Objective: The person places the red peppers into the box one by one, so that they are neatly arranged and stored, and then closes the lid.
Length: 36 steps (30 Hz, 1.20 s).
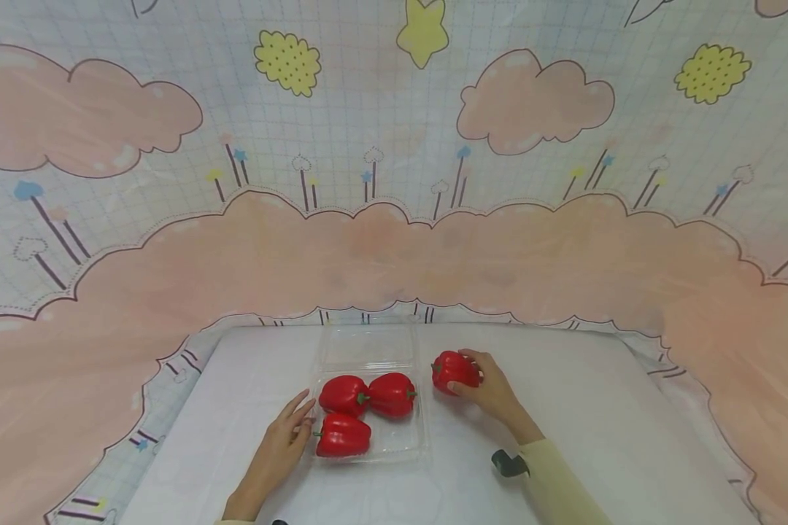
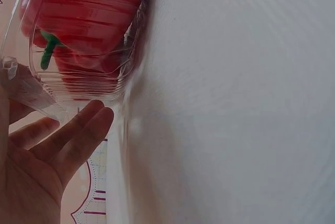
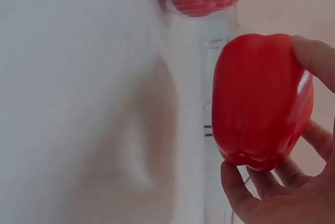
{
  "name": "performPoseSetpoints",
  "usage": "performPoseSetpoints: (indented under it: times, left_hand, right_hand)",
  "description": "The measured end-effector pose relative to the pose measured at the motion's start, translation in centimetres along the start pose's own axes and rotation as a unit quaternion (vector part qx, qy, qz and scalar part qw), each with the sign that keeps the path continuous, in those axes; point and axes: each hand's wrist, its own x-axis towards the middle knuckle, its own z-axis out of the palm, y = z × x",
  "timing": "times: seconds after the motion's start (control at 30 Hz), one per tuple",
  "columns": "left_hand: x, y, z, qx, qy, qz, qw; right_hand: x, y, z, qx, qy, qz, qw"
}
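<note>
My right hand (image 1: 490, 390) grips a red bell pepper (image 1: 454, 372) to the right of a clear plastic clamshell box (image 1: 394, 443). Thumb and fingers are spread around the pepper (image 3: 261, 98), and its shadow falls on the table. Inside the box lie three more red bell peppers: one at the back left (image 1: 344, 395), one at the back right (image 1: 392, 395) and one at the front left (image 1: 345, 436). At the box's left wall is my left hand (image 1: 281, 446), its fingers fairly straight and their tips right at the ribbed plastic (image 2: 78, 85).
Behind the box's base its clear lid (image 1: 368, 348) lies folded back. A white cloth covers the table (image 1: 551, 394). Beyond the far edge hangs a patterned curtain (image 1: 394, 262) with clouds. A dark camera piece (image 1: 508, 464) sits by the right sleeve.
</note>
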Motion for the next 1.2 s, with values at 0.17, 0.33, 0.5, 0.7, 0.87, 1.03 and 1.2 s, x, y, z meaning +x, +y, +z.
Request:
performPoseSetpoints:
  times: [0.17, 0.33, 0.5, 0.7, 0.87, 1.03, 1.2]
  left_hand:
    - [-0.1, 0.2, 0.0, 0.0, -0.001, -0.006, 1.0]
    - [-0.1, 0.1, 0.1, 0.002, -0.001, -0.006, 1.0]
    - [-0.1, -0.1, 0.1, 0.002, -0.002, -0.003, 1.0]
    - [-0.1, -0.2, 0.0, 0.003, 0.004, 0.012, 0.9999]
    - [-0.1, -0.3, 0.0, 0.01, 0.01, 0.023, 0.9996]
    - [0.0, -0.3, 0.1, 0.008, 0.008, 0.021, 0.9997]
    - [0.1, -0.3, 0.1, 0.007, 0.005, 0.02, 0.9998]
  right_hand:
    - [-0.5, -0.7, -0.4, 0.013, 0.004, -0.007, 1.0]
    - [-0.8, -1.4, -0.8, 0.026, 0.01, -0.015, 0.999]
    - [-1.2, -2.1, -1.1, 0.033, 0.015, -0.031, 0.999]
    - [-1.8, -3.3, -1.3, 0.031, 0.018, -0.056, 0.998]
    - [-2.4, -4.2, -1.3, 0.03, 0.023, -0.076, 0.996]
    - [-2.9, -5.0, -1.2, 0.027, 0.025, -0.087, 0.996]
    - [-3.3, -5.7, -1.1, 0.025, 0.026, -0.091, 0.995]
